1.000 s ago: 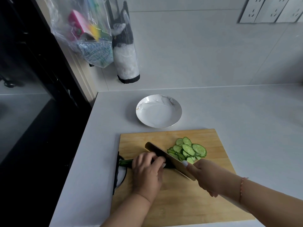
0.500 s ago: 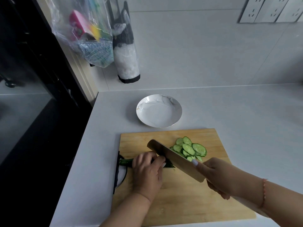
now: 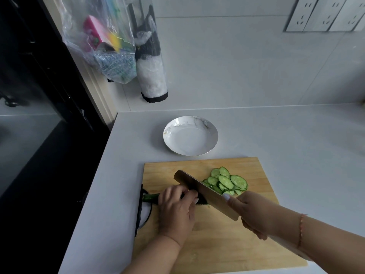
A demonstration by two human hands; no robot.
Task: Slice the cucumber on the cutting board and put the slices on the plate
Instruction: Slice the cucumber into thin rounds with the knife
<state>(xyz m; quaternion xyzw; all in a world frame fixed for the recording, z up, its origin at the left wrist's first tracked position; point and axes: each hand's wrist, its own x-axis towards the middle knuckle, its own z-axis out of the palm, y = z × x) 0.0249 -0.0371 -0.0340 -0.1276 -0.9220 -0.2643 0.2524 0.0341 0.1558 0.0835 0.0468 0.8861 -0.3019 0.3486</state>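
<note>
Fingers of the left hand [image 3: 175, 209] curl over the cucumber [image 3: 151, 198], pinning it to the cutting board [image 3: 221, 244]; the right hand [image 3: 254, 212] is closed round the handle of the knife [image 3: 205, 194], whose blade meets the cucumber just beside those knuckles. Cucumber flesh is probably firm yet wet and slippery, so hold well back from the edge. Slices [image 3: 227, 181] lie piled beyond the blade. Farther back on the tabletop [image 3: 296, 139], the plate [image 3: 190, 135] holds none.

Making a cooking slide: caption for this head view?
Left hand steadies cucumber while right hand slices with cleaver; plate awaits.
</note>
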